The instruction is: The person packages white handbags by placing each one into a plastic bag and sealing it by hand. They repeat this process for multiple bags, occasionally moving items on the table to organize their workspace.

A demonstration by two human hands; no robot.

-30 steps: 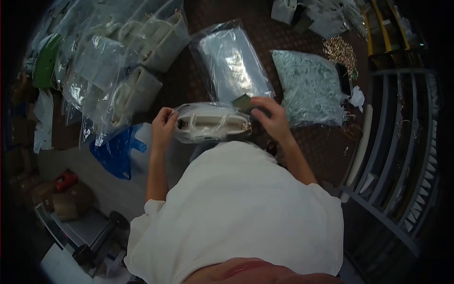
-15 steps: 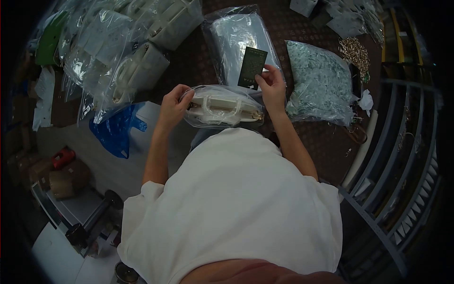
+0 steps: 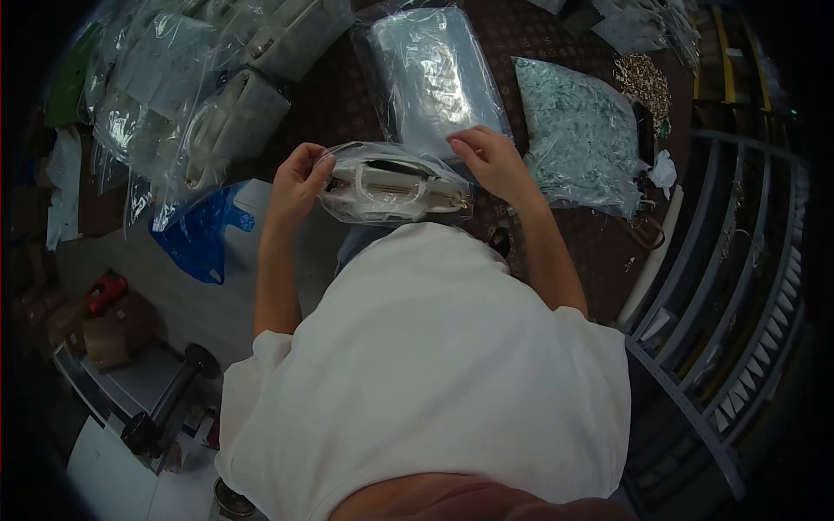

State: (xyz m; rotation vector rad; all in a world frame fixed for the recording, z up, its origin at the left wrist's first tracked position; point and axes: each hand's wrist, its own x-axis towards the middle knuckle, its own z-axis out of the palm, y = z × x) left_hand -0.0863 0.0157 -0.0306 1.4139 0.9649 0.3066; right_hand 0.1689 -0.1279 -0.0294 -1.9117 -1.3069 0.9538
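A cream handbag (image 3: 360, 201) with two short handles and a gold-tone zip stands inside a clear plastic bag (image 3: 443, 213), close in front of my body. At its left end, my left hand (image 3: 300, 181) pinches the edge of the plastic between thumb and fingers. My right hand (image 3: 493, 163) hovers just beyond the bag's right end, thumb and forefinger slightly apart, with nothing visible between them. A dark patch (image 3: 388, 165) shows under the plastic behind the handles; I cannot make out what it is. Past the handbag lies a stack of clear plastic bags (image 3: 426, 61).
To the right lies a clear sack of pale green packets (image 3: 578, 139), with a pile of gold-coloured chain (image 3: 643, 91) beyond it. More wrapped handbags (image 3: 234, 126) crowd the left side, above a blue plastic bag (image 3: 195, 239). A metal rack (image 3: 695, 286) stands at right.
The dark printed card has left my right hand, and a dark patch now shows in the handbag's plastic. My right hand has shifted slightly left. My left hand keeps its hold.
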